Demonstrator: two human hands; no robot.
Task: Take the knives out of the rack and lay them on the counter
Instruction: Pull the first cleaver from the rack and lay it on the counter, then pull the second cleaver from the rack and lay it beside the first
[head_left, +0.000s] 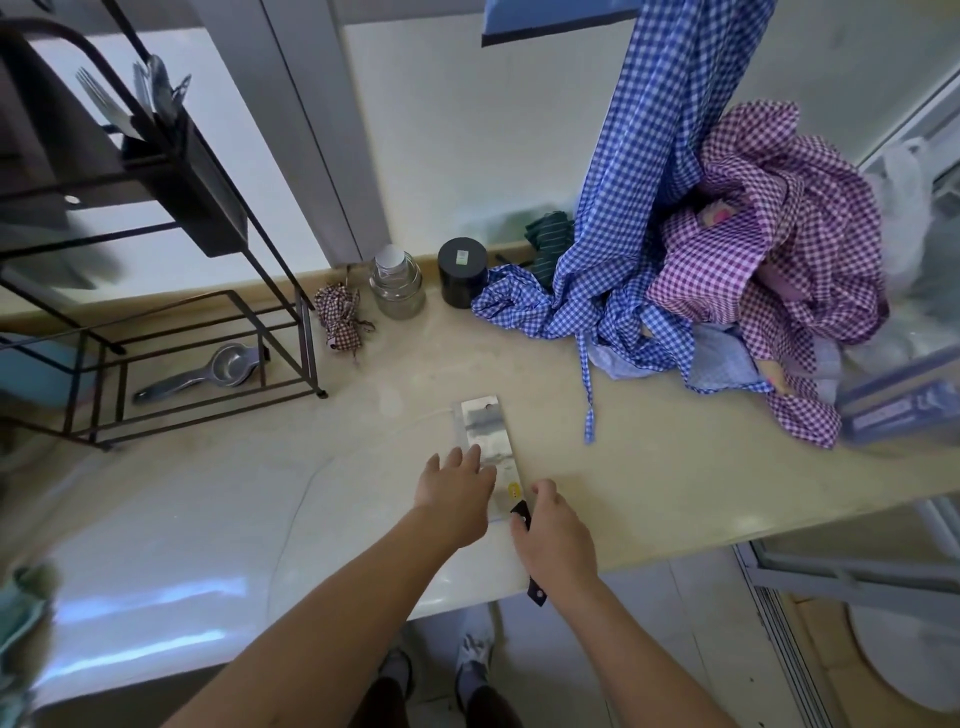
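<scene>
Where both hands meet, cleaver flat on counter (blade pointing away).

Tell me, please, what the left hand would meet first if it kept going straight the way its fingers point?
Probably nothing new: the left hand already lies against the cleaver's blade, so it would slide along that; depth is unclear.

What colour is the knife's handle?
Black, seen in the head view: the handle under the right hand.

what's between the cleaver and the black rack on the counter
Nothing: in the head view the counter is bare between the cleaver and the black rack.
</scene>
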